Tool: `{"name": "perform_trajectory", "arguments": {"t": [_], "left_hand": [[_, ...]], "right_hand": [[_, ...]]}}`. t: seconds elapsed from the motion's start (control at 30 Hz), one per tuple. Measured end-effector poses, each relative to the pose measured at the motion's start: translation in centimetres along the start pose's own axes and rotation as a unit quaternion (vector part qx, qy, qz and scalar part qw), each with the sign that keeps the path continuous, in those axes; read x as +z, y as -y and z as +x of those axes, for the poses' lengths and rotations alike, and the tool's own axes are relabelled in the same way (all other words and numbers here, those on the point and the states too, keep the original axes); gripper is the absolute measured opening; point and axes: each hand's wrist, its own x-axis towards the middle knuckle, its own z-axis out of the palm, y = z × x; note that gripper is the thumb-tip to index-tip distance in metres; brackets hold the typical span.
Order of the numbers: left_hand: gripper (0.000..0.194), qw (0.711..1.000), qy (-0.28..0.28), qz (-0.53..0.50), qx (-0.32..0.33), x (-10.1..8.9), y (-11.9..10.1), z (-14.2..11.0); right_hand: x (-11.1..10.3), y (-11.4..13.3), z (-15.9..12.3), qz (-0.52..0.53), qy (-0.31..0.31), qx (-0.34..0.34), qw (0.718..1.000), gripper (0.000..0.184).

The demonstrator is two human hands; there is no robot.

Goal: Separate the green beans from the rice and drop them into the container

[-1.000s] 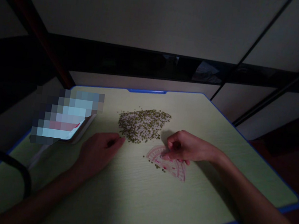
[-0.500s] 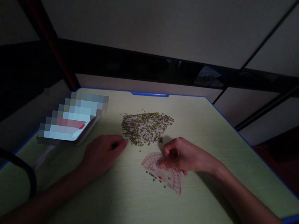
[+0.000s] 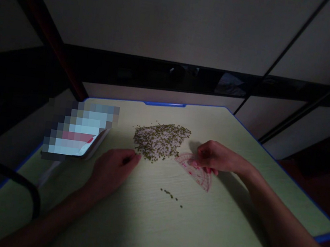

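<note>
A: Right hand (image 3: pixel 213 157), grip state?
B: Fingers curled down onto a pink translucent protractor (image 3: pixel 198 171), pinching its far edge. It lies flat, just right of the pile of green beans (image 3: pixel 160 140).

A: Left hand (image 3: pixel 113 168)?
B: Loosely curled on the pale green table (image 3: pixel 138 233), fingertips touching the pile's near-left edge. Whether it holds a bean, cannot tell.

A: Other items?
B: A few stray beans (image 3: pixel 171 196) near the middle, apart from the pile. A white device (image 3: pixel 89 146) at far left. No markings readable; too dim.
</note>
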Motion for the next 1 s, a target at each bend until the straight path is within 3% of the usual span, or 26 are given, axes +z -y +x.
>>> {"name": "perform_trajectory", "arguments": {"t": [0.27, 0.4, 0.6, 1.0], "left_hand": [[0.036, 1.0, -0.003, 0.004, 0.0, 0.0, -0.1, 0.0], [0.037, 1.0, -0.001, -0.002, 0.002, 0.0, 0.0, -0.1], [0.036, 1.0, -0.007, -0.007, -0.003, 0.0, -0.1, -0.2], [0.036, 1.0, -0.009, -0.006, -0.002, 0.2, 0.0, -0.1]], "right_hand": [[1.3, 1.1, 0.1, -0.02, -0.066, -0.142, 0.987, 0.006], [2.3, 2.3, 0.0, -0.05, -0.098, -0.173, 0.979, 0.015], [2.9, 2.6, 0.0, -0.044, -0.169, -0.146, 0.974, 0.027], [3.3, 2.2, 0.4, -0.04, -0.178, -0.132, 0.974, 0.03]]}}
